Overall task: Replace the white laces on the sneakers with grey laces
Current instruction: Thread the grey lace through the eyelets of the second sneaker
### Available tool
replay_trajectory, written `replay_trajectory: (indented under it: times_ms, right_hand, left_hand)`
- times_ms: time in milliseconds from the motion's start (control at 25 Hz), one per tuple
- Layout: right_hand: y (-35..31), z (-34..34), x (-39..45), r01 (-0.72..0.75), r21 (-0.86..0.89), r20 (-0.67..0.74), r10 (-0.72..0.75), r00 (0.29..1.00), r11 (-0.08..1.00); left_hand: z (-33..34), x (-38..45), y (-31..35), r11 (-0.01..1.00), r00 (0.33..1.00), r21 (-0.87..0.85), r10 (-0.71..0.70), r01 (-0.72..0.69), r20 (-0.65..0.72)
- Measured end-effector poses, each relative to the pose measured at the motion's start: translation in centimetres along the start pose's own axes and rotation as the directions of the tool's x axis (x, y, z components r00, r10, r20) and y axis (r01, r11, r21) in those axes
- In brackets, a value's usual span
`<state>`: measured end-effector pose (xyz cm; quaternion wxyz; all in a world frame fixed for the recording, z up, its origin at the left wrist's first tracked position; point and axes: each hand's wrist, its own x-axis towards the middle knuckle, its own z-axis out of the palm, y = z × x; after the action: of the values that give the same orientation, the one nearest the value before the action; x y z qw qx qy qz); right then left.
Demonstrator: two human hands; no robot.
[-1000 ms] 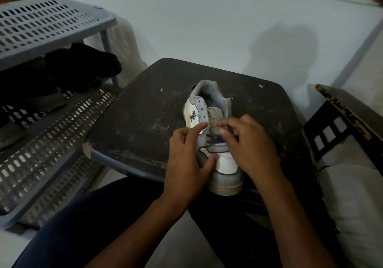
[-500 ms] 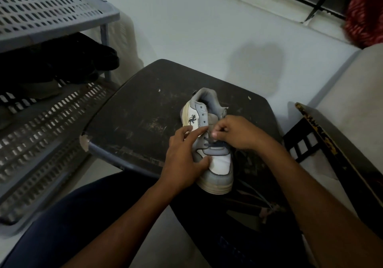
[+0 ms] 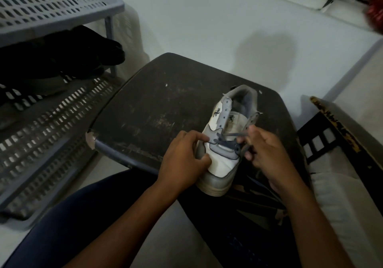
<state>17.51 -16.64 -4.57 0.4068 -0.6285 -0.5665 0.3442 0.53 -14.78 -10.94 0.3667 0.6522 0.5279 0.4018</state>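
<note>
Left hand point(image 3: 182, 160) curled around the toe side of the white and grey leather sneaker point(image 3: 226, 143), thumb pressed on the white toe panel, fingers at the lowest eyelets. Right hand point(image 3: 267, 149) closed on the thin dark grey lace point(image 3: 232, 135), pulling it sideways out of a low eyelet. Sneaker upright on the scratched dark brown stool top point(image 3: 157, 106), toe over the near edge. Only the lowest holes threaded; upper eyelets empty. Possible trouble: uneven lace ends if pulled too far through; sneaker tipped off the edge if the left grip loosens. Grey perforated plastic shoe rack point(image 3: 51, 4) well apart, to the left.
</note>
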Motion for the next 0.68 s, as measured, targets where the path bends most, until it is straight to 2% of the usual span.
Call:
replay_trajectory:
  times_ms: [80,120,280,360,400,480,560,640,680]
  right_hand:
    - [-0.9,-0.4,-0.6,0.014,0.112,0.114,-0.027,0.993,0.994]
    - [-1.2,-0.5,-0.4,0.054,0.118,0.120,-0.068,0.990,0.992]
    - [-0.3,-2.5,0.5,0.100,0.094,-0.139,-0.086,0.986,0.991]
    - [0.4,-3.4,0.5,0.098,0.036,-0.188,-0.090,0.978,0.995]
    - [0.6,-3.5,0.4,0.094,0.022,-0.186,-0.088,0.979,0.995]
    - [0.9,-3.4,0.4,0.082,0.000,-0.187,-0.081,0.979,0.997]
    - [1.3,-3.6,0.5,0.082,-0.030,-0.188,-0.086,0.978,0.996]
    - [1.7,-4.0,0.7,0.074,-0.055,-0.212,-0.085,0.974,0.996]
    - [1.9,-4.2,0.7,0.061,-0.063,-0.233,-0.074,0.970,0.996]
  left_hand:
    - [-0.2,-0.7,0.6,0.998,1.000,0.056,0.020,-0.020,0.002]
    - [-0.4,-1.1,0.7,0.996,0.999,0.079,0.040,-0.038,-0.018]
    - [0.5,-2.5,2.7,0.970,0.982,0.204,0.159,-0.135,-0.106]
    - [1.8,-2.3,4.8,0.942,0.982,0.315,0.159,-0.119,-0.104]
    - [2.6,-1.8,5.9,0.905,0.987,0.419,0.129,-0.076,-0.100]
    - [4.0,-0.5,7.9,0.761,0.991,0.648,0.074,0.016,-0.112]
    - [4.8,0.5,9.2,0.683,0.994,0.731,0.075,0.008,-0.081]
    - [4.7,1.5,9.2,0.711,1.000,0.703,0.029,-0.022,0.002]
    - [4.2,1.9,9.0,0.781,0.999,0.625,-0.028,-0.003,0.040]
